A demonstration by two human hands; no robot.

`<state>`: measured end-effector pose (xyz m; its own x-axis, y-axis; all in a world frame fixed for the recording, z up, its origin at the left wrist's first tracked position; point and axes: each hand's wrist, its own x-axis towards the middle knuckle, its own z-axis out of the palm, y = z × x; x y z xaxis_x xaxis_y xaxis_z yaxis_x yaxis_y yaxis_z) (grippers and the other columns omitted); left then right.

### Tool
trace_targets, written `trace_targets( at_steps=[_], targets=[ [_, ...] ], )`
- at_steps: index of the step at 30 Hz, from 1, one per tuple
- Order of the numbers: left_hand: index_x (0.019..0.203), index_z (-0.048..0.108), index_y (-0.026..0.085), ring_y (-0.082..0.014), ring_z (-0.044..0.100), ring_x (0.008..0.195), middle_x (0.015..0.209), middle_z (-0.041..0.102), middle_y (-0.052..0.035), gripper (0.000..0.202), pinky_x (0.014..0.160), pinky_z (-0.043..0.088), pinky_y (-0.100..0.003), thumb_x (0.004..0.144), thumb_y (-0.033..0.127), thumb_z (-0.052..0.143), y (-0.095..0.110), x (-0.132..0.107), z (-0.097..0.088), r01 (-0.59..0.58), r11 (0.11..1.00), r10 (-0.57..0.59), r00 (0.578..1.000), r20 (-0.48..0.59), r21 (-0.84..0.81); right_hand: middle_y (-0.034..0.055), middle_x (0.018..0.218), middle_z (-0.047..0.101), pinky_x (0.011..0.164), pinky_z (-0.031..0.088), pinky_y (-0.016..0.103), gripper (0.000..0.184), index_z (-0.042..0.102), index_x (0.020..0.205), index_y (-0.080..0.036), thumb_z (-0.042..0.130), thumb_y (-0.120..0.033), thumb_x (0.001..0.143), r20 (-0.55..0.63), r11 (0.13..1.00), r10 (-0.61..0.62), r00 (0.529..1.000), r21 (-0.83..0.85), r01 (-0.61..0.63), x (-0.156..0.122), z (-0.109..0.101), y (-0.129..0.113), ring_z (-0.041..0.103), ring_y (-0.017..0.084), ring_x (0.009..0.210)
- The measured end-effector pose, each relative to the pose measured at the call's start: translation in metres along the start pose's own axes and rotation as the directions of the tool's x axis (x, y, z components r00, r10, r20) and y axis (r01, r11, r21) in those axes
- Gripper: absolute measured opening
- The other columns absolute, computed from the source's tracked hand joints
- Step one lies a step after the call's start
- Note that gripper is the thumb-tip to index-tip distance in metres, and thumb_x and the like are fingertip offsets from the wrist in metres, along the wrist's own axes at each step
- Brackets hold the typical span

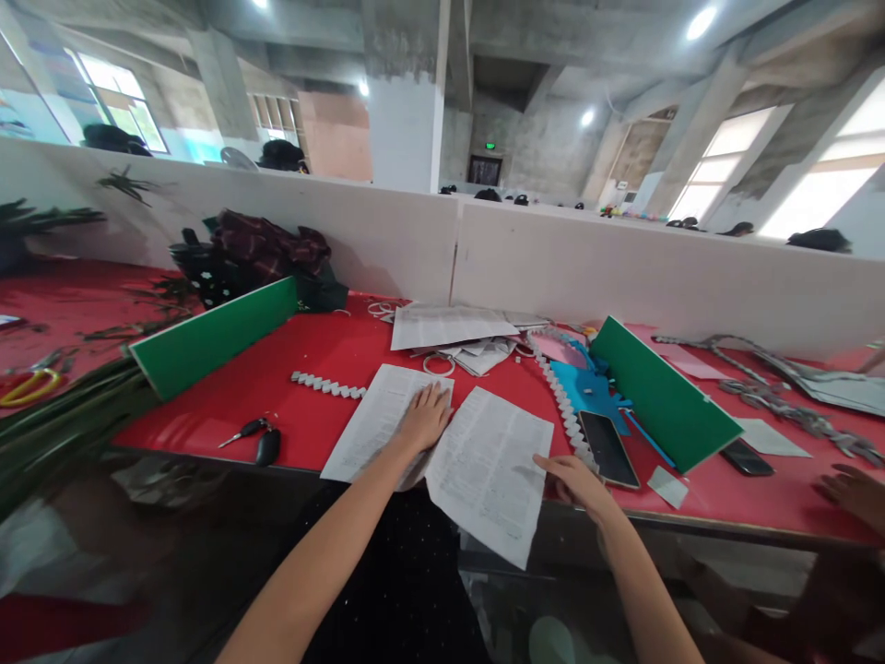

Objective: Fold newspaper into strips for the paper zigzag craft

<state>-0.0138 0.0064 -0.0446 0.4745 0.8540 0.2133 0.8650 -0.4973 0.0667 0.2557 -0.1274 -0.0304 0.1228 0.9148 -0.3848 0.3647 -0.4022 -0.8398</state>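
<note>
My left hand (425,420) lies flat on a printed sheet of paper (373,415) near the table's front edge, fingers stretched out. With thumb and forefinger, my right hand (577,481) pinches the right edge of a second printed piece of paper (492,461), which overhangs the table edge. A gap separates the two pieces at the top; whether they join near the bottom I cannot tell. A zigzag folded paper strip (328,385) runs up to the left sheet, and a longer folded strip (563,401) lies just beyond my right hand.
Stacked printed papers (449,327) lie behind. Car keys (268,444) are to the left, a phone (609,449) and blue paper (581,392) to the right. Green dividers (221,337) flank the red table (277,369). Another person's hand (854,493) rests at far right.
</note>
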Motion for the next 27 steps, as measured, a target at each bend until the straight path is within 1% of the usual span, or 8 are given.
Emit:
trace_targets(
  at_steps=[4, 8, 11, 13, 15, 19, 23, 27],
  targets=[
    [0.125, 0.049, 0.014, -0.0272, 0.041, 0.121, 0.130, 0.049, -0.0146, 0.042, 0.099, 0.032, -0.041, 0.093, 0.035, 0.033, 0.009, 0.004, -0.016, 0.080, 0.996, -0.076, 0.992, -0.103, 0.038, -0.0036, 0.043, 0.052, 0.036, 0.020, 0.023, 0.041, 0.060, 0.069, -0.016, 0.063, -0.056, 0.063, 0.002, 0.996, -0.050, 0.999, 0.069, 0.050, -0.002, 0.002, 0.001, 0.036, 0.008, 0.030],
    [0.105, 0.059, 0.014, -0.0253, 0.051, 0.105, 0.108, 0.059, -0.0129, 0.034, 0.090, 0.039, -0.039, 0.092, 0.023, 0.029, 0.017, -0.009, -0.027, 0.132, 0.991, -0.130, 0.988, -0.082, 0.015, 0.0016, 0.061, 0.063, 0.047, 0.037, 0.024, 0.041, 0.062, 0.076, -0.016, 0.060, -0.055, 0.065, -0.264, 0.962, -0.237, 0.935, 0.069, 0.263, 0.006, 0.003, 0.006, 0.053, 0.014, 0.049],
    [0.109, 0.058, 0.014, -0.0253, 0.052, 0.106, 0.113, 0.058, -0.0132, 0.034, 0.088, 0.041, -0.037, 0.090, 0.023, 0.032, 0.019, -0.023, -0.024, 0.158, 0.987, -0.158, 0.987, 0.009, -0.009, 0.0060, 0.074, 0.067, 0.062, 0.044, 0.028, 0.041, 0.062, 0.076, -0.016, 0.059, -0.056, 0.065, -0.425, 0.936, -0.312, 0.850, 0.017, 0.352, 0.013, 0.003, 0.004, 0.060, 0.021, 0.069],
    [0.120, 0.053, 0.013, -0.0268, 0.048, 0.115, 0.126, 0.052, -0.0142, 0.039, 0.093, 0.039, -0.038, 0.090, 0.031, 0.034, 0.018, -0.029, -0.017, 0.156, 0.988, -0.155, 0.987, 0.039, -0.013, 0.0066, 0.075, 0.068, 0.064, 0.045, 0.030, 0.043, 0.061, 0.077, -0.017, 0.060, -0.057, 0.062, -0.472, 0.940, -0.263, 0.842, 0.072, 0.334, 0.015, 0.005, -0.001, 0.061, 0.023, 0.072],
    [0.129, 0.046, 0.011, -0.0280, 0.038, 0.126, 0.137, 0.043, -0.0159, 0.048, 0.101, 0.032, -0.040, 0.090, 0.038, 0.035, 0.015, -0.031, -0.010, 0.140, 0.990, -0.139, 0.989, 0.057, -0.016, 0.0070, 0.079, 0.070, 0.066, 0.047, 0.031, 0.044, 0.062, 0.080, -0.017, 0.063, -0.056, 0.060, -0.443, 0.936, -0.172, 0.880, 0.205, 0.286, 0.013, 0.008, -0.006, 0.063, 0.024, 0.075],
    [0.136, 0.037, 0.010, -0.0276, 0.027, 0.134, 0.144, 0.034, -0.0164, 0.055, 0.107, 0.023, -0.042, 0.092, 0.042, 0.030, 0.010, -0.028, -0.005, 0.095, 0.995, -0.094, 0.993, 0.077, -0.008, 0.0089, 0.084, 0.071, 0.069, 0.048, 0.031, 0.042, 0.068, 0.083, -0.015, 0.068, -0.050, 0.060, -0.192, 0.920, -0.056, 0.980, 0.371, 0.125, 0.007, 0.013, -0.009, 0.065, 0.025, 0.081],
    [0.135, 0.040, 0.022, -0.0293, 0.032, 0.130, 0.142, 0.039, -0.0106, 0.048, 0.104, 0.027, -0.045, 0.092, 0.042, 0.031, 0.013, -0.027, -0.008, 0.092, 0.996, -0.092, 0.995, 0.033, 0.022, 0.0076, 0.069, 0.069, 0.061, 0.045, 0.031, 0.041, 0.067, 0.067, -0.014, 0.066, -0.054, 0.057, -0.150, 0.973, -0.099, 0.984, 0.193, 0.127, 0.005, 0.012, -0.003, 0.063, 0.025, 0.068],
    [0.136, 0.041, 0.019, -0.0325, 0.031, 0.130, 0.142, 0.038, -0.0144, 0.048, 0.103, 0.027, -0.046, 0.093, 0.037, 0.029, 0.021, -0.031, -0.003, 0.159, 0.987, -0.160, 0.987, 0.015, 0.028, 0.0049, 0.062, 0.065, 0.055, 0.040, 0.028, 0.043, 0.064, 0.061, -0.014, 0.059, -0.057, 0.060, -0.195, 0.985, -0.166, 0.967, 0.013, 0.172, 0.005, 0.010, 0.000, 0.058, 0.021, 0.061]
  ],
)
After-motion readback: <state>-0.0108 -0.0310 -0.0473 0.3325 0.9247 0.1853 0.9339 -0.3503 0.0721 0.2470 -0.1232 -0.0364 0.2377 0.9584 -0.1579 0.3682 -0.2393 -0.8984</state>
